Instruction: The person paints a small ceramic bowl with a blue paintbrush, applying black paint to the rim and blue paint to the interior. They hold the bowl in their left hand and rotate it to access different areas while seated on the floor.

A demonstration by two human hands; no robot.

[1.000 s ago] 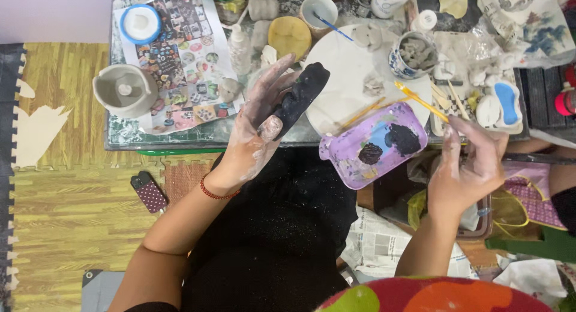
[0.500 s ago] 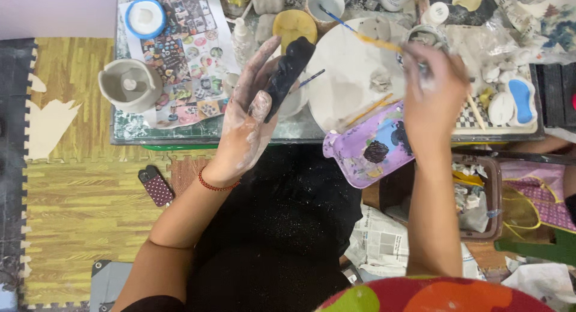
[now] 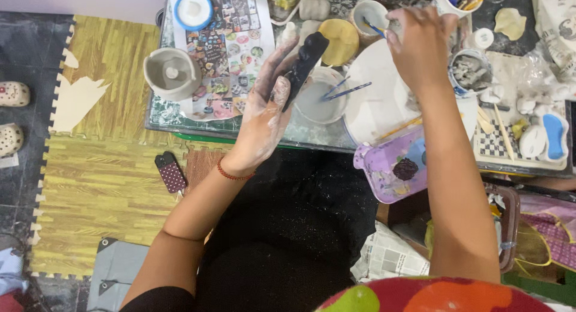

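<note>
My left hand, smeared with grey-white paint, is shut on a long black-painted clay figure and holds it tilted over the glass table's edge. My right hand is stretched far across the table, beside a cup of brushes at the back. Its fingers are curled and blurred, so what they hold is unclear. A purple palette tray with a dark blob of paint sits under my right forearm. Two blue brushes rest in a bowl of cloudy water.
A white plate, a yellow disc, a grey clay cup, a blue-rimmed tub and a picture collage sheet crowd the table. A dotted phone lies on the yellow foam mat. Newspaper lies at lower right.
My right hand left the palette, picked up a yellow brush and reached to the back of the table. My left hand kept hold of the black figure and tilted it more upright.
</note>
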